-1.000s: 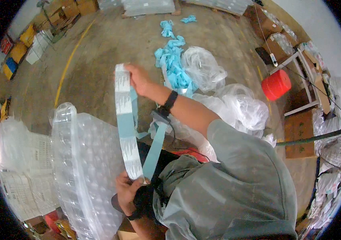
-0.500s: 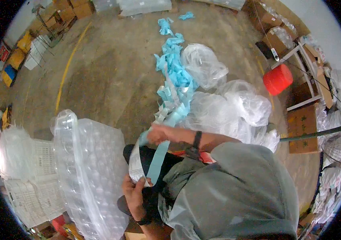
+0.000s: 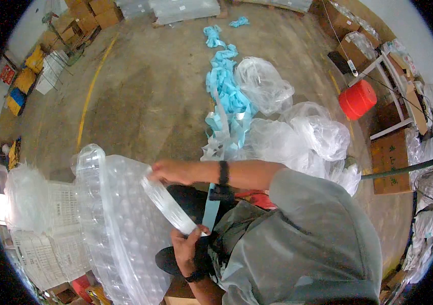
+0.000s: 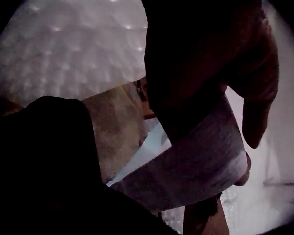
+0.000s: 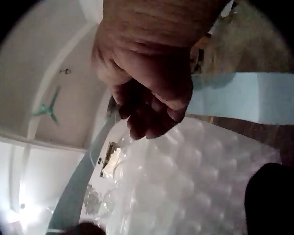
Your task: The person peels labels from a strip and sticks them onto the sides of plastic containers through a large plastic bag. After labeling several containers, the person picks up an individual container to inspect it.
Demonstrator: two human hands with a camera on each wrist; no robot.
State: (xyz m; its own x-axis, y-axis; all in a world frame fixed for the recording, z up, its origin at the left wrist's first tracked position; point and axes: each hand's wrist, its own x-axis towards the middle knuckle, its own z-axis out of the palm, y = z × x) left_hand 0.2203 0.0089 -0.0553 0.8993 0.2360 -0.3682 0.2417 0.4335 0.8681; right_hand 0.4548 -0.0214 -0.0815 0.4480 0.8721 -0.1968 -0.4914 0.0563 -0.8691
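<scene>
A long label strip (image 3: 172, 207), white with print on one face and light blue on the other, is stretched between my two hands. My left hand (image 3: 184, 248) pinches its near end between thumb and fingers, over the dark trousers at my lap. In the left wrist view the strip (image 4: 186, 169) bends past the fingers of the left hand (image 4: 210, 54). My right hand (image 3: 175, 173) grips it farther out, close to the bubbled clear plastic. With curled fingers, the right hand (image 5: 147, 73) shows strip (image 5: 279, 98) on both sides of it. A blue length hangs beside my lap.
A heap of crumpled light blue strip (image 3: 229, 86) trails over the floor ahead. Clear plastic bags (image 3: 298, 134) lie beside it, with a red bucket (image 3: 358, 99) to the right. A tall clear plastic-wrapped stack (image 3: 125, 213) stands at my left, white crates (image 3: 56, 249) beyond.
My right hand came down from far out toward my lap, then swung left with the strip toward the plastic-wrapped stack. The left hand keeps its pinch and shifts slightly right.
</scene>
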